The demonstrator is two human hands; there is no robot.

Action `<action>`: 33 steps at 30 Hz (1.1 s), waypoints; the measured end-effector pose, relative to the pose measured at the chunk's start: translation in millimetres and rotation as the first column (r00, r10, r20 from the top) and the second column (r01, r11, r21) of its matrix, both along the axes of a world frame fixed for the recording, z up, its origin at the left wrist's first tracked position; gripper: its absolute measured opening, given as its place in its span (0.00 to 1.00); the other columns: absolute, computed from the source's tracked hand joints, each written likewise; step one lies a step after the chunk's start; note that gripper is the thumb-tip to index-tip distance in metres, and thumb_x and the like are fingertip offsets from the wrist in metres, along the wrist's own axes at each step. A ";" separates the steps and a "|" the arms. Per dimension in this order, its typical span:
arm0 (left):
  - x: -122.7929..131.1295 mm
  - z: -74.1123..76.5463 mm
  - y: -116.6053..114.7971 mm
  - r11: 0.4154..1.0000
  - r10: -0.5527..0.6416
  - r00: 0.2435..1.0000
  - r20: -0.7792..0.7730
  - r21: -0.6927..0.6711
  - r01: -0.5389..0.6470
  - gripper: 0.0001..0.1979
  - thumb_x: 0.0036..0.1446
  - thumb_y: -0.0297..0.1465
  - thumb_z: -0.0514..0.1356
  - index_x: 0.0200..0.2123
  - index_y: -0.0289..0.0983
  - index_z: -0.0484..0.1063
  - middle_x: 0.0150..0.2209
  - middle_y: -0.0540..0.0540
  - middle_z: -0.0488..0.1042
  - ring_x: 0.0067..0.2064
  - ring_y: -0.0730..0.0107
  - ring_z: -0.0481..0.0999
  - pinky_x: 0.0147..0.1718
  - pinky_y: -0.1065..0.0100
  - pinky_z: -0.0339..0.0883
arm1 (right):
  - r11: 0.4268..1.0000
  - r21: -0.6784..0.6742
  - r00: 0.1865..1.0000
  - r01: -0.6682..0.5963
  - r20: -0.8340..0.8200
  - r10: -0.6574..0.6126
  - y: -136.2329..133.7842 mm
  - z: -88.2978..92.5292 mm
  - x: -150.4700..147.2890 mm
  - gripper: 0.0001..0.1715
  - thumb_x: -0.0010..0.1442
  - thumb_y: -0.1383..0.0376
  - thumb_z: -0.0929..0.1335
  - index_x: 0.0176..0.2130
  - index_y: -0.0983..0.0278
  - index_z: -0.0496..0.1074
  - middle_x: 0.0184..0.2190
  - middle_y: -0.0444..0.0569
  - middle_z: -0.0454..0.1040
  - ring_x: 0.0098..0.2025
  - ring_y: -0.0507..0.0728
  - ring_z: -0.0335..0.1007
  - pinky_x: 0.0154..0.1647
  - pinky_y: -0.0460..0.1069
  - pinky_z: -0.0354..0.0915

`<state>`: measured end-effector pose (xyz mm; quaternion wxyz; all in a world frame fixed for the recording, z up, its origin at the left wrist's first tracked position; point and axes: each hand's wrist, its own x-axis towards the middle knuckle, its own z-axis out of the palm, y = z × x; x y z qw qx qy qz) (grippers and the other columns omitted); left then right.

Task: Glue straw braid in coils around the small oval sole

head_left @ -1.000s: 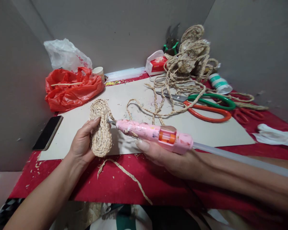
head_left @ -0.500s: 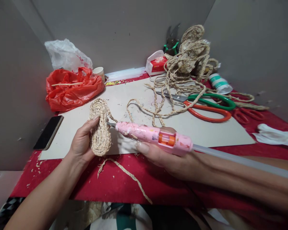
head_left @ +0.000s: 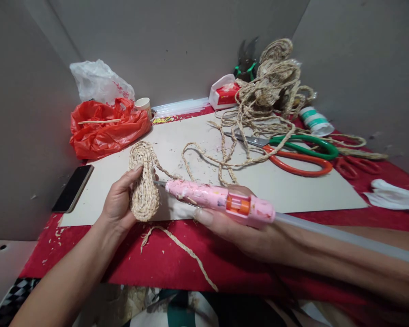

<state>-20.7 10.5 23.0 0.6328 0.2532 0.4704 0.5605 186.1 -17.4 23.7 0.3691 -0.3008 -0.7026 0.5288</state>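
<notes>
My left hand (head_left: 121, 197) is closed around a small sole-shaped coil of braided straw cord (head_left: 145, 200), thumb on its face and fingers behind. A loose length of the braided cord (head_left: 165, 171) runs from the coil's upper right side. My right hand (head_left: 230, 227) grips a pink hot glue gun (head_left: 204, 194), and a long clear glue stick (head_left: 347, 238) sticks out of its back end. The gun's metal nozzle is at the coil's right edge; whether it touches cannot be made out. My right fingers are mostly hidden behind the gun.
Large scissors (head_left: 300, 167) and a heap of braided cord (head_left: 272, 81) lie at the right of the white board (head_left: 313, 195). Left are a phone (head_left: 73, 188) and a red plastic bag (head_left: 105, 136). A cut cord piece (head_left: 187, 250) lies on the red cloth (head_left: 122, 270) in front.
The whole view has shifted slightly. The glue gun's nozzle sits a little lower along the coil's right edge. Both hands keep their holds.
</notes>
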 end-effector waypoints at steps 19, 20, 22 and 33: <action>1.8 3.4 -1.2 1.000 0.017 1.000 0.021 -0.013 -0.016 0.03 0.50 0.28 0.62 0.29 0.35 0.74 0.25 0.48 0.77 0.25 0.72 0.76 0.27 0.72 0.73 | 0.997 0.075 0.997 0.004 0.078 -0.010 -2.0 -6.5 3.1 0.16 0.61 0.54 0.64 0.31 0.62 0.73 0.21 0.45 0.67 0.23 0.52 0.62 0.25 0.47 0.61; 1.1 3.2 -0.6 1.000 0.022 1.000 0.021 -0.006 -0.022 0.03 0.50 0.28 0.62 0.30 0.34 0.74 0.25 0.48 0.76 0.25 0.72 0.76 0.27 0.72 0.73 | 0.995 0.101 0.995 -0.002 0.096 -0.007 -2.2 -6.8 3.4 0.17 0.62 0.54 0.63 0.29 0.62 0.71 0.19 0.44 0.66 0.21 0.52 0.60 0.23 0.47 0.60; -1.6 3.7 1.2 0.999 0.032 0.999 0.027 0.011 -0.033 0.04 0.50 0.28 0.62 0.30 0.33 0.74 0.24 0.47 0.76 0.25 0.72 0.76 0.26 0.73 0.73 | 0.982 0.189 0.988 -0.029 0.153 0.000 -2.4 -9.3 4.0 0.19 0.63 0.55 0.61 0.26 0.62 0.68 0.18 0.43 0.63 0.19 0.51 0.57 0.21 0.46 0.57; -20.7 14.6 4.1 0.956 0.146 0.988 -0.051 0.265 -0.127 0.11 0.40 0.28 0.68 0.30 0.31 0.73 0.23 0.49 0.76 0.21 0.73 0.74 0.21 0.74 0.70 | 0.744 0.553 0.571 -0.375 0.770 -0.284 16.3 -21.9 -4.2 0.12 0.56 0.58 0.65 0.33 0.65 0.70 0.29 0.51 0.76 0.27 0.58 0.72 0.23 0.49 0.53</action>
